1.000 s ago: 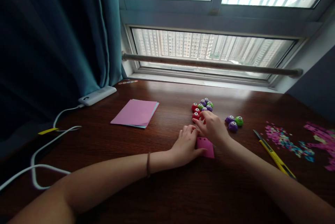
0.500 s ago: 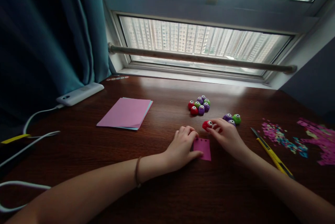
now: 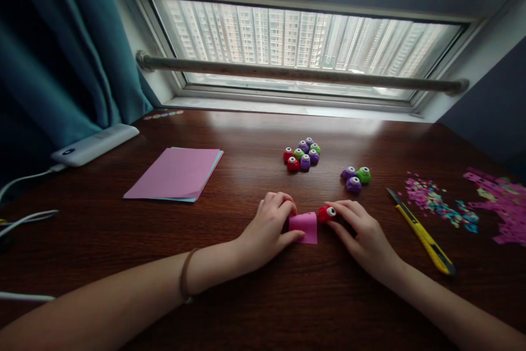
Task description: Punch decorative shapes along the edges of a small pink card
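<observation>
Between thumb and fingers, my left hand (image 3: 269, 223) grips a small pink paper piece (image 3: 309, 229), whose top edge bends up slightly and shows small punched holes. My right hand (image 3: 364, 230) pinches a red craft punch (image 3: 326, 214) with a white button, just right of the paper's upper corner. I cannot tell whether the punch touches the paper. Beyond my right hand sit two purple punches and a green punch (image 3: 364, 174). Farther back stands a cluster of red, green and purple punches (image 3: 304, 162).
Stacked pink and blue paper sheets (image 3: 175, 173) lie at left. A yellow utility knife (image 3: 425, 236) with its blade out is right of my right hand, beside paper confetti (image 3: 435, 200) and pink punched scraps (image 3: 503, 203). A white power strip (image 3: 96, 144) and cables lie at far left.
My right hand has brought the red punch down and nearer the paper's right edge. The paper's top edge now curls up in my left hand. The camera view has tilted down.
</observation>
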A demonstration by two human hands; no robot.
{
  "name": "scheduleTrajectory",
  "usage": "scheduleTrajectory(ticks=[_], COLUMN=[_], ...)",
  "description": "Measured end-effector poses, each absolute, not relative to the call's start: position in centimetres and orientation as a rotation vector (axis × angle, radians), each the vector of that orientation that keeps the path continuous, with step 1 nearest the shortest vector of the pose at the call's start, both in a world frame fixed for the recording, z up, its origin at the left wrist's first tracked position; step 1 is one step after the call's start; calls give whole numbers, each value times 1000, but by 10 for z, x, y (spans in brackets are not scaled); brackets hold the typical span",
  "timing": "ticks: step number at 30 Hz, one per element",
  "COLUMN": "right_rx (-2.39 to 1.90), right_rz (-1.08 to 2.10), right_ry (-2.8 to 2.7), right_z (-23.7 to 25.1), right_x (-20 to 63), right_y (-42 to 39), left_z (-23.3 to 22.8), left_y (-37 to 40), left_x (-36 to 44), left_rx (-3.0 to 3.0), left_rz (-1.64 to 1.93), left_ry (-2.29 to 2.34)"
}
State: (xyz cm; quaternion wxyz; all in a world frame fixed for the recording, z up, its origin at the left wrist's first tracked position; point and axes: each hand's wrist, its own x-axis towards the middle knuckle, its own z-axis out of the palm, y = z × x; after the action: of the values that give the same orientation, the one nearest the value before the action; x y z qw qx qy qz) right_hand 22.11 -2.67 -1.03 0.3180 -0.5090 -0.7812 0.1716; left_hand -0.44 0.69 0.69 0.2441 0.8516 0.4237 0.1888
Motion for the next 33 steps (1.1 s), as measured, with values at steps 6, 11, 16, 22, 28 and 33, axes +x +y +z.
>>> scheduleTrajectory(ticks=[6, 11, 16, 22, 28, 33], right_rx=[-1327, -1327, -1331, -1277, -1291, -1283], right_rz=[450, 483, 481, 454, 417, 424], right_ry=[-2094, -2061, -2068, -2102, -2131, -2122], right_z=[-7, -4, -2, -3, -4, -2], right_x=[219, 216, 214, 215, 216, 216], right_y=[-32, -32, -33, -33, -33, -32], left_z=[7, 5, 5, 3, 4, 5], left_y=[6, 6, 4, 4, 4, 5], left_x=[-6, -6, -7, -7, -5, -6], left_rx=[2322, 2326, 2327, 2398, 2476, 2488], left_rz=[561, 547, 536, 511, 474, 484], left_ry=[1098, 1090, 1091, 1083, 1055, 1020])
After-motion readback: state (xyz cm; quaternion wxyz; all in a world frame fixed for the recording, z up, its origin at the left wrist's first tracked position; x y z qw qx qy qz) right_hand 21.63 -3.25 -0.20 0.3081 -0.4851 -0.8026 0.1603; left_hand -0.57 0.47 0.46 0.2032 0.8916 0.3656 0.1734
